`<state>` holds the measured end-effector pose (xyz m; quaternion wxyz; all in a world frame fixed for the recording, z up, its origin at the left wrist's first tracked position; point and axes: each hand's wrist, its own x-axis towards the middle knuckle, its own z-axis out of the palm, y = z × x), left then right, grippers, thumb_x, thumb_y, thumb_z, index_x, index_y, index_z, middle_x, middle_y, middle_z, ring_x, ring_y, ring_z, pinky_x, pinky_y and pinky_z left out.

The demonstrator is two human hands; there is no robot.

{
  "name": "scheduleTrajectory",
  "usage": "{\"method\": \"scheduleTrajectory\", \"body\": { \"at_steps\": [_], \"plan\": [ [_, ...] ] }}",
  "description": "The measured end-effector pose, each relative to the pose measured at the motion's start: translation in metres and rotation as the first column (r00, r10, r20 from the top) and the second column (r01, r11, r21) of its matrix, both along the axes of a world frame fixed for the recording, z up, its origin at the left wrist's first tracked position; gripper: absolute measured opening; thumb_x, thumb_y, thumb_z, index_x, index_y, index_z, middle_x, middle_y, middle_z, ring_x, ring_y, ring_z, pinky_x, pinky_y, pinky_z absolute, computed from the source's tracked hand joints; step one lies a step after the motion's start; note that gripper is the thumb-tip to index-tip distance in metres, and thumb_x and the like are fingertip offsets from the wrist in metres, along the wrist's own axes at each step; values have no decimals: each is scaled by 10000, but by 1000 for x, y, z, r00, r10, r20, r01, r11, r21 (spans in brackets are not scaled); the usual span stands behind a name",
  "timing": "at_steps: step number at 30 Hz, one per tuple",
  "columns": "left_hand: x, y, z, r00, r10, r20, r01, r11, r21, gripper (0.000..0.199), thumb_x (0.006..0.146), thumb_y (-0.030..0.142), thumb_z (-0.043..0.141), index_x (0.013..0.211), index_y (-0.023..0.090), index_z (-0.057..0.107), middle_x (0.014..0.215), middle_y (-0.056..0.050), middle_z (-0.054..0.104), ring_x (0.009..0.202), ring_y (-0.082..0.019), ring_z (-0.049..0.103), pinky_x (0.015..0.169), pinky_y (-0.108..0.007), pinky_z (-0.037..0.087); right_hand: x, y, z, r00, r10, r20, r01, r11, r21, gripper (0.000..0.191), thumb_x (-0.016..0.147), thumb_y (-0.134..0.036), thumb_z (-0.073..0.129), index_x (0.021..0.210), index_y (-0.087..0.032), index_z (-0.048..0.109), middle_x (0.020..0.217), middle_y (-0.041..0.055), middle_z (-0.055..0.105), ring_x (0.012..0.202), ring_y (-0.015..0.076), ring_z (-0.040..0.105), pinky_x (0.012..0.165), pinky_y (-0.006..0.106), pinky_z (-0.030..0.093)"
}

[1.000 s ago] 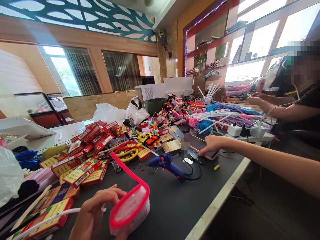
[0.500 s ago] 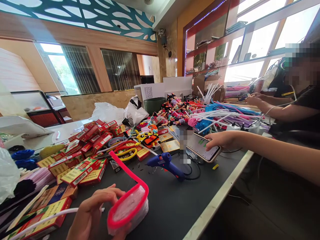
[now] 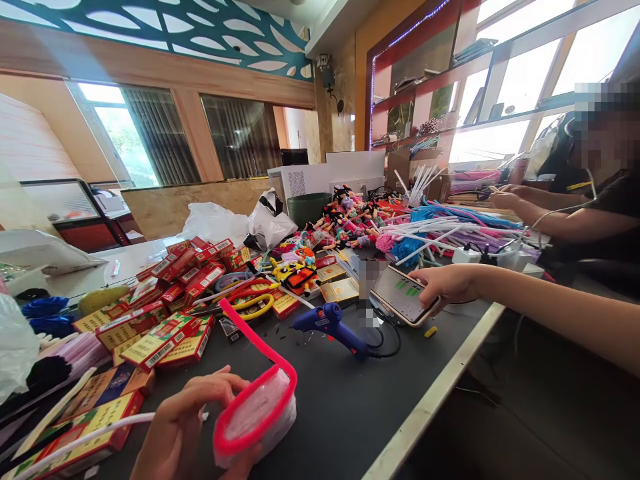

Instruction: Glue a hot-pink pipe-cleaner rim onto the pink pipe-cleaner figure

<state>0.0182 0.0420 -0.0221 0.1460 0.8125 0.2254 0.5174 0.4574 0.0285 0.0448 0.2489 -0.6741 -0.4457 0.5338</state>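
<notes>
My left hand [image 3: 190, 417] sits at the bottom of the view, holding a white chenille stem [image 3: 90, 433] and a plastic-wrapped bundle [image 3: 257, 413] edged by a loop of pink chenille stem [image 3: 250, 333]. The pink stem's free end rises toward a hot glue gun [image 3: 330, 327], blue and lying on the black tabletop. Further right, my right hand [image 3: 447, 287] grips the right edge of a smartphone [image 3: 400, 297], whose screen shows green patches.
Red-and-yellow boxes [image 3: 165, 340] are heaped left of the glue gun, and scissors [image 3: 250, 300] lie among them. Dolls [image 3: 350, 220] and chenille stems crowd the far table. A co-worker's hands [image 3: 507, 199] work at the far right. The table's white edge [image 3: 435, 393] runs along the right.
My right hand has slid rightward to the phone's edge, uncovering its screen. The left hand and pink loop have barely moved, and the whole view has shifted slightly.
</notes>
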Motion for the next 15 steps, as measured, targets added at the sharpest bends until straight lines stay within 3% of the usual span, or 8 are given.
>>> {"method": "scheduleTrajectory", "body": {
  "at_steps": [6, 13, 15],
  "plan": [
    [2, -2, 2, 999, 38, -20, -38, 999, 18, 467, 649, 181, 747, 1061, 308, 570, 844, 13, 703, 802, -253, 744, 899, -428, 595, 4, 0, -6, 1000, -11, -12, 11, 1000, 3, 372, 825, 49, 609, 1145, -141, 593, 994, 21, 699, 801, 159, 703, 706, 307, 590],
    [9, -7, 1, 986, 113, 122, -107, 993, -49, 388, 671, 222, 731, 1018, 305, 579, 849, 18, 691, 814, -250, 734, 950, -452, 571, 5, -1, -7, 999, -26, -25, 27, 1000, 12, 379, 843, 14, 614, 1182, -148, 571, 1035, 34, 684, 858, 173, 697, 744, 330, 596],
    [6, -4, 0, 998, 45, 35, -45, 999, -1, 415, 656, 193, 748, 1020, 304, 584, 833, 23, 701, 801, -248, 741, 912, -430, 597, 5, -1, -7, 999, -33, -25, 34, 999, 13, 363, 849, -5, 620, 1178, -149, 573, 1038, 34, 683, 861, 171, 695, 747, 327, 596]
  ]
}}
